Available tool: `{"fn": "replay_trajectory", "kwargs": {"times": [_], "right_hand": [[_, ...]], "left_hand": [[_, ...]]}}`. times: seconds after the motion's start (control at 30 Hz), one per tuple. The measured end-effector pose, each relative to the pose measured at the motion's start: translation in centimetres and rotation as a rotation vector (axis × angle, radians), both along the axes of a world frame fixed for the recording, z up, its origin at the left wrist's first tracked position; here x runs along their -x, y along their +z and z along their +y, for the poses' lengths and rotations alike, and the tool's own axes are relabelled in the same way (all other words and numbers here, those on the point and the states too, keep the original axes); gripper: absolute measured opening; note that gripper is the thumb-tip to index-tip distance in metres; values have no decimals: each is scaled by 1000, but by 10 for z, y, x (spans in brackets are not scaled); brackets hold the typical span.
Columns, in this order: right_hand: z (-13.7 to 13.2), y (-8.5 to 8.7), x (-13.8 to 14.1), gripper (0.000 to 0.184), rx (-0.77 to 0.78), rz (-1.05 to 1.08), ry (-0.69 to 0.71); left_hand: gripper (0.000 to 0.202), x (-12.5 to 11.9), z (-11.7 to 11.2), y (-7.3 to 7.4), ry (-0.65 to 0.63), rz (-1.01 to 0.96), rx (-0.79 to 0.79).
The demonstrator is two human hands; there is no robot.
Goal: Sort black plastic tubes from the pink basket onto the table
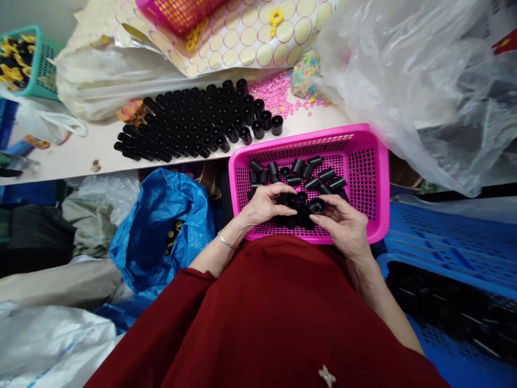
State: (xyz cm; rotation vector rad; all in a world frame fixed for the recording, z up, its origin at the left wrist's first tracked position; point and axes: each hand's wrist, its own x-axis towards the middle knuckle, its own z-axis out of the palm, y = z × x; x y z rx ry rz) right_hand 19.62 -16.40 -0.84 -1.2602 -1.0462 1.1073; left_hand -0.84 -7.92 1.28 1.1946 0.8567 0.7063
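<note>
A pink mesh basket (365,161) rests in front of me with several loose black plastic tubes (319,175) in it. My left hand (264,205) is curled over a cluster of black tubes (297,198) at the basket's near side. My right hand (343,221) pinches a black tube (316,205) whose open end faces up. Both hands touch the same cluster. On the white table beyond, many black tubes (194,124) stand upright in tight rows.
A blue bag (161,226) with yellow and black pieces sits to the left. Clear plastic bags (424,91) pile up at the right. Pink beads (278,97), a second pink basket (177,13), a teal basket (38,64) and blue crates (456,253) surround the table.
</note>
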Motion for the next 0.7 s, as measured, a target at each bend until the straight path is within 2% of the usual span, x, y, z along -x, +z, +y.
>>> {"fn": "replay_trajectory", "kwargs": {"times": [0.1,0.3,0.5,0.7], "right_hand": [[0,2,3,41,17,-4,7],[0,1,2,37,13,-11,5],[-1,-4,-3,35,4,-8,-5],[-2,-11,-7,37,27,-85,3]], "left_hand": [[45,-8,-2,0,-19,-12,-18],[48,-14,-6,-5,-51,-15,106],[43,-16,-5,-2,-33,55,-106],[37,-19,-6,-5,18,113,-160]]}}
